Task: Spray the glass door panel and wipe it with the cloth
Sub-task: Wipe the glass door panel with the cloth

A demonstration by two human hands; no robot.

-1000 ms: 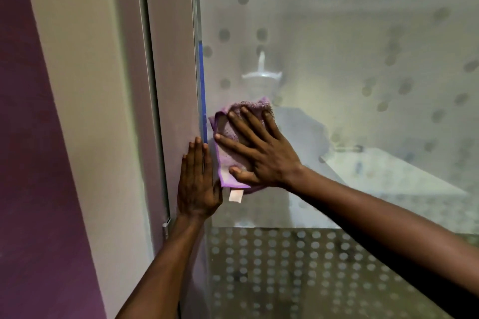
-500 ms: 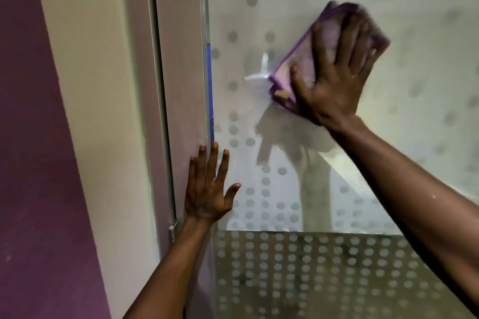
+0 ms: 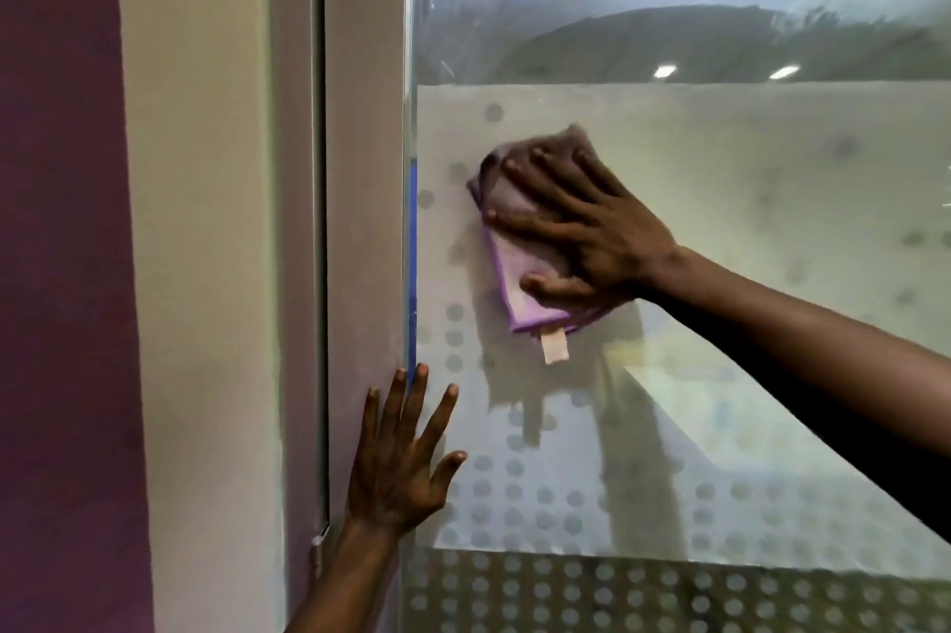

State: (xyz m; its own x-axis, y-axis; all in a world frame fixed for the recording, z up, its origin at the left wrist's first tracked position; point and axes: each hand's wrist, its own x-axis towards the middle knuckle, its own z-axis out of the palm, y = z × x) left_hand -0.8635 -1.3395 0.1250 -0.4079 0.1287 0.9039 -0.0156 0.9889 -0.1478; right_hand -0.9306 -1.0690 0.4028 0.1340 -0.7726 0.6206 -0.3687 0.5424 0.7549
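The glass door panel (image 3: 746, 200) fills the right of the view, with a frosted band dotted with clear circles. A purple cloth (image 3: 514, 282) with a pale tag hanging below lies flat on the glass near its left edge. My right hand (image 3: 581, 226) presses on the cloth with fingers spread. My left hand (image 3: 401, 462) rests flat with fingers apart, across the panel's left edge and the door frame, below the cloth. No spray bottle is in view.
A pale door frame (image 3: 360, 169) runs upright left of the glass, with a dark gap beside it. Further left are a cream strip (image 3: 195, 272) and a purple wall (image 3: 56, 272). Ceiling lights reflect in the upper glass.
My right hand swept the cloth from the panel's left edge up to the right, then back down to the left. The left hand stayed on the frame, fingers spreading.
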